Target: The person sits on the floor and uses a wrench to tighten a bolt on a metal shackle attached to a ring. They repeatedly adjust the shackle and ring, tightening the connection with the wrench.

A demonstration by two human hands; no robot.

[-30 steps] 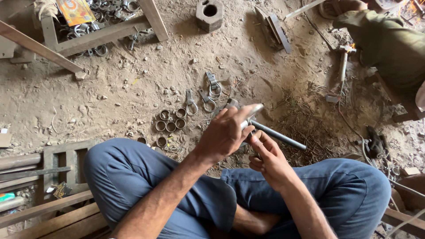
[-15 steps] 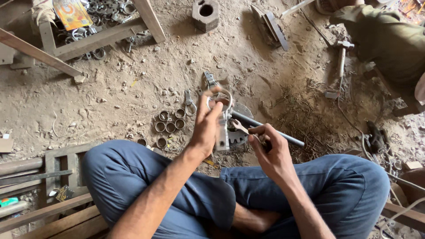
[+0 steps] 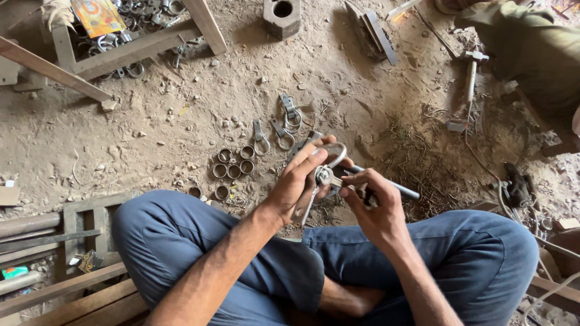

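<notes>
Clamp (image 3: 326, 172) sits pinched between left hand (image 3: 299, 184) and right hand (image 3: 371, 202), both holding it at mid-frame, ring end toward 12, flat strap hanging toward 7. Rod (image 3: 396, 188) runs toward 4. Rings (image 3: 232, 163) lie at 9, more clamps (image 3: 278, 127) at 11.

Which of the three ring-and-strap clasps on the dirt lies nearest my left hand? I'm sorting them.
The middle clasp, just beyond the left hand; the others lie farther left and farther away.

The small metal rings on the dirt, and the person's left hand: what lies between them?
In the head view, only bare, gritty dirt separates the small metal rings from the left hand. The nearest other pieces, the ring clasps, lie farther up.
</notes>
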